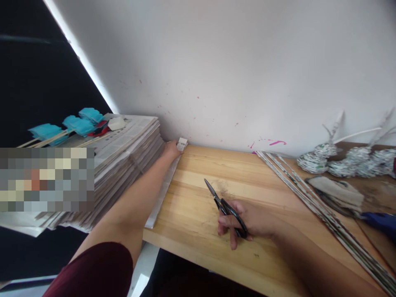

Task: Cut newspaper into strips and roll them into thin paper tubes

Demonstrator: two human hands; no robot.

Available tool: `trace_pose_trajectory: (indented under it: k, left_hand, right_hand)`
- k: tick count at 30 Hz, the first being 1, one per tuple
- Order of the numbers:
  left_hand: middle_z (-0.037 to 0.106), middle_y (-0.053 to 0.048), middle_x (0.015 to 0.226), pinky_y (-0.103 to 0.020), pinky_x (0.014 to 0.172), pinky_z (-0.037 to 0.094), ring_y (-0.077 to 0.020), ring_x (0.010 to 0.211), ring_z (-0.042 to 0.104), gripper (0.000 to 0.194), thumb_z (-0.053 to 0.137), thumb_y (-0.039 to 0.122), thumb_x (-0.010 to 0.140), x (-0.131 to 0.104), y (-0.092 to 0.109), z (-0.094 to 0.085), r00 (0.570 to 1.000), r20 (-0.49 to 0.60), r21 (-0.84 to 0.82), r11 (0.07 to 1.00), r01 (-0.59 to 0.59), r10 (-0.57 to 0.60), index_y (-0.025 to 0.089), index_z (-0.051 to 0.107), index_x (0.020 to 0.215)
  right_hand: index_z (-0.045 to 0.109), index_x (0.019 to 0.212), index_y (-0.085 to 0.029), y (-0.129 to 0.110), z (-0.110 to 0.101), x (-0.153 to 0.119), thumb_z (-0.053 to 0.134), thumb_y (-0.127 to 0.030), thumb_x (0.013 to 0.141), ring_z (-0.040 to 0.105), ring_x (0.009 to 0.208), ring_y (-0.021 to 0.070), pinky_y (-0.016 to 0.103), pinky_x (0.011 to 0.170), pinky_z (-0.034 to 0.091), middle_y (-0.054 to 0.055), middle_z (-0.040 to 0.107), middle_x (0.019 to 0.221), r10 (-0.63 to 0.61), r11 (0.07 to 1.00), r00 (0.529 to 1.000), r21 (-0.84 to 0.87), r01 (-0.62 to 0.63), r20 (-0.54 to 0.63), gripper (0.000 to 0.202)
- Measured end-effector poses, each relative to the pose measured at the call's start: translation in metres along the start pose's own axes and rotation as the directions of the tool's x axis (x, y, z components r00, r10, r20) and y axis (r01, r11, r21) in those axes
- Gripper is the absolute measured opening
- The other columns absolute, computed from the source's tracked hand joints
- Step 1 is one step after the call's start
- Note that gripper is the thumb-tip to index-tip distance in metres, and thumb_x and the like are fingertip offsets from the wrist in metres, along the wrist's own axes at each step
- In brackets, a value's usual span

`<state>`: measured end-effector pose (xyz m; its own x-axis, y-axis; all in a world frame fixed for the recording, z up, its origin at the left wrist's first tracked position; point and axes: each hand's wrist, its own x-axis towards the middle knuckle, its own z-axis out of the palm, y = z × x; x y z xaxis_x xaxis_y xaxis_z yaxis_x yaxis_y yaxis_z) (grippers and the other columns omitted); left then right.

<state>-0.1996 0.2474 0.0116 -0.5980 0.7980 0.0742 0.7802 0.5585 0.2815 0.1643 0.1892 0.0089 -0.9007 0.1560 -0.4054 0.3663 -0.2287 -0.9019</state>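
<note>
My right hand [233, 220] holds black-handled scissors [215, 192] just above the table, with the fingers through the handles. The blades are together and point away to the upper left. My left hand [173, 148] stretches to the far end of the table, beside a tall stack of newspapers [133, 154]. Its fingers close on a small white printed piece [182, 143], whose kind is too small to make out. Beneath that arm, a folded newspaper sheet [159, 206] lies along the table's left edge.
Blue folded paper pieces on sticks [82, 123] lie on the stack. Long rolled-paper sticks [309, 202] cross the wooden table [198, 198] at the right. Woven paper pieces [315, 159], a grey cloth [338, 194] and a blue tool [380, 222] lie beyond them. A white wall [222, 82] borders the back.
</note>
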Motion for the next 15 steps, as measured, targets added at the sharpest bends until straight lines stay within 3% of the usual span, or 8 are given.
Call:
trace_pose_trajectory:
  k: [5, 8, 12, 15]
  left_hand:
    - [0.067, -0.019, 0.128, -0.034, 0.095, 0.048, -0.0306, 0.12, 0.063, 0.065, 0.076, 0.03, 0.078, -0.007, -0.003, -0.012, 1.0, -0.002, 0.064, 0.998, -0.009, 0.009, 0.015, 0.056, 0.138]
    - [0.06, -0.024, 0.135, -0.038, 0.103, 0.043, -0.0336, 0.128, 0.056, 0.065, 0.071, 0.03, 0.082, -0.019, -0.001, -0.02, 0.998, -0.036, 0.117, 0.992, -0.056, 0.061, 0.009, 0.051, 0.14]
    - [0.056, -0.019, 0.142, -0.041, 0.11, 0.038, -0.0324, 0.133, 0.05, 0.051, 0.055, 0.017, 0.087, -0.061, 0.007, -0.019, 0.977, 0.017, 0.166, 0.963, -0.213, 0.213, 0.013, 0.055, 0.138]
    - [0.049, -0.015, 0.151, -0.046, 0.112, 0.038, -0.0325, 0.137, 0.046, 0.06, 0.046, 0.01, 0.085, -0.1, 0.002, -0.011, 0.921, 0.109, 0.236, 0.89, -0.389, 0.374, 0.018, 0.051, 0.144]
  right_hand:
    - [0.048, 0.092, -0.017, -0.001, 0.0, 0.0, 0.073, -0.058, 0.082, 0.071, 0.055, 0.0121, 0.012, 0.031, 0.03, 0.008, 0.071, 0.094, 0.011, 1.0, 1.0, -0.012, -0.011, 0.004, 0.049]
    - [0.047, 0.092, -0.017, -0.002, 0.001, -0.001, 0.073, -0.059, 0.081, 0.071, 0.055, 0.0122, 0.012, 0.031, 0.029, 0.008, 0.072, 0.094, 0.032, 0.999, 0.999, -0.022, -0.033, -0.015, 0.05]
    - [0.046, 0.091, -0.018, -0.005, 0.002, -0.002, 0.074, -0.061, 0.079, 0.072, 0.056, 0.0123, 0.012, 0.032, 0.03, 0.006, 0.072, 0.093, 0.053, 0.999, 0.998, -0.008, -0.054, -0.031, 0.052]
    - [0.046, 0.091, -0.018, -0.005, 0.003, -0.002, 0.075, -0.061, 0.077, 0.072, 0.057, 0.0122, 0.012, 0.031, 0.03, 0.006, 0.072, 0.091, 0.068, 0.998, 0.996, 0.003, -0.068, -0.049, 0.054]
